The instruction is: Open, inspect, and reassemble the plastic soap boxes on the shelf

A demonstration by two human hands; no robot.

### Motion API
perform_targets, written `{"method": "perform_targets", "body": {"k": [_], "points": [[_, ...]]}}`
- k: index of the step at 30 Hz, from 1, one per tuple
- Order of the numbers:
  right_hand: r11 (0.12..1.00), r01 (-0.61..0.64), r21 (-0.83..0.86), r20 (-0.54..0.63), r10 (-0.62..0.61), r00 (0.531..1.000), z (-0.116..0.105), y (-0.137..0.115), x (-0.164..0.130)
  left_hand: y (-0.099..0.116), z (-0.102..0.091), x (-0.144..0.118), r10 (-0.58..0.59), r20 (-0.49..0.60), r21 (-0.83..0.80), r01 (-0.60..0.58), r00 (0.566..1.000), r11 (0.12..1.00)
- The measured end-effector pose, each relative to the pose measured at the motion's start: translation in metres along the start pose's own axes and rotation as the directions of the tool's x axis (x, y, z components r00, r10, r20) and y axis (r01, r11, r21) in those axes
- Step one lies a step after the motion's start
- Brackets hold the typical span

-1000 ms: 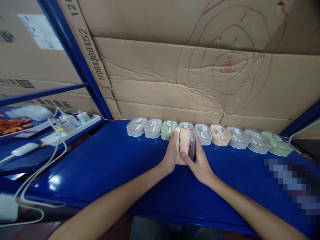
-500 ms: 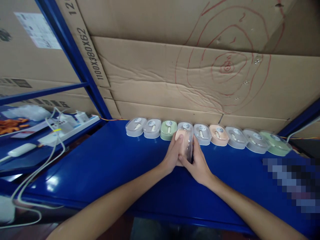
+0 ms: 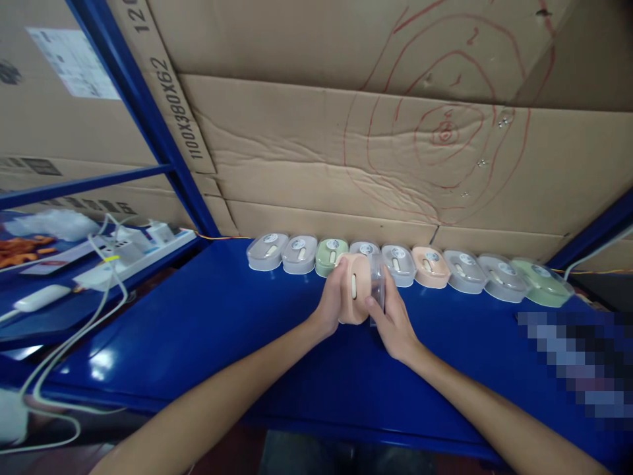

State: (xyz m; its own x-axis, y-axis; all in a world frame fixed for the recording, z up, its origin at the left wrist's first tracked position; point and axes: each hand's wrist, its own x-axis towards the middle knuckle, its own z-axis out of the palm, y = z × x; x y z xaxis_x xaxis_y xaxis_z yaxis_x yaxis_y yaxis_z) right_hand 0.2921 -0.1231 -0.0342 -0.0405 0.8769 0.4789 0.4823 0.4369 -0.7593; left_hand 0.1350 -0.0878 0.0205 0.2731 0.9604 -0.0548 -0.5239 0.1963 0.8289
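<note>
While L grip (image 3: pixel 330 302) clasps the peach case (image 3: pixel 360 287) above the blue bench (image 3: pixel 247 316), R grip (image 3: pixel 397 323) holds its clear cover (image 3: pixel 378 284), thumb by the case edge. Cover's at the case's R side; can't tell if fully apart. Row of lidded boxes (image 3: pixel 432 270) (grey, green, peach) stands behind, nr the cardboard (image 3: pixel 277 125); pwr strip (image 3: pixel 141 259) far L.

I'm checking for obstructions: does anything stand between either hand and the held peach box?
Nothing visible separates the left hand from the peach box. The clear cover stands between the box and most of the right hand.
</note>
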Motion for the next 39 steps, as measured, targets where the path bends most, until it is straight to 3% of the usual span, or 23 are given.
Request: {"method": "perform_targets", "body": {"k": [7,17,25,29,34,37,39], "points": [[1.0,-0.001,-0.024,0.001,0.001,1.0,0.002,-0.008,-0.004,-0.013,0.005,-0.007,0.093,0.174,0.003,-0.095,0.98,0.996],[0.997,0.014,-0.079,0.012,-0.013,1.0,0.002,-0.009,-0.005,-0.023,0.0,-0.006,0.245,0.14,0.101,-0.26,0.959,0.96],[0.999,0.011,-0.034,0.029,-0.01,1.0,0.007,-0.009,-0.008,-0.026,-0.001,-0.009,0.268,0.12,0.141,-0.283,0.956,0.949],[0.998,-0.016,0.066,0.05,0.013,0.999,0.004,-0.009,-0.005,-0.021,0.001,-0.008,0.259,0.091,0.107,-0.268,0.962,0.957],[0.958,-0.1,0.268,0.008,0.101,0.995,-0.005,-0.017,0.012,0.001,0.003,-0.001,0.083,0.055,-0.066,-0.079,0.995,0.995],[0.885,-0.177,0.43,0.001,0.196,0.981,-0.005,-0.02,0.019,0.009,0.001,0.005,0.085,0.045,-0.081,-0.081,0.995,0.993],[0.785,-0.256,0.565,0.061,0.269,0.961,-0.004,-0.021,0.019,0.01,-0.003,0.01,0.082,0.021,-0.05,-0.081,0.996,0.995]]}}
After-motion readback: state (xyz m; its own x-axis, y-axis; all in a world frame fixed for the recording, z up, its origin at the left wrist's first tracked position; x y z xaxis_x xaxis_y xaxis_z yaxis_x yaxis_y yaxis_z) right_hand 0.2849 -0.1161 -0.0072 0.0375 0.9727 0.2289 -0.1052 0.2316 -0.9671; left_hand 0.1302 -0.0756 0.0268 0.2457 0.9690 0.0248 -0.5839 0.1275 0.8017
